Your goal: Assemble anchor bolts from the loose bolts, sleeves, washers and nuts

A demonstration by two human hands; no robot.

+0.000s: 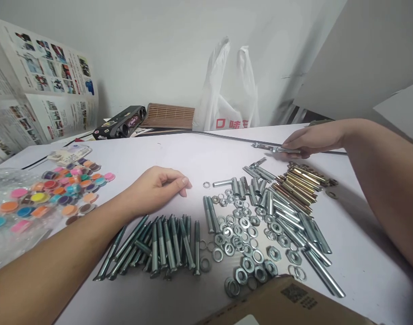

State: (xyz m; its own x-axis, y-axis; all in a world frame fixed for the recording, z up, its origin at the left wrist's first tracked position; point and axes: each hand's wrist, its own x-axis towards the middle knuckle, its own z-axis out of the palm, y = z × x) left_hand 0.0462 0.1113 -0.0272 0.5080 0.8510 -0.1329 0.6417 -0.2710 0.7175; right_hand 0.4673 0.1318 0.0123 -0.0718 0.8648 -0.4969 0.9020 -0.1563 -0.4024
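Note:
My left hand rests on the white table, its fingers loosely curled and the thumb against them. Nothing shows in its grasp. Just below it lies a pile of long dark-silver bolts. At the far right my right hand pinches a silver expansion bolt lying level near the table's back edge; my fingers partly cover it. Nearer to me are brass-coloured sleeves, silver sleeves, and a spread of washers and nuts.
Colourful caps and clear plastic wrap lie at the left. A cardboard box juts in at the front. Behind stand a white plastic bag, a black box and a printed sheet.

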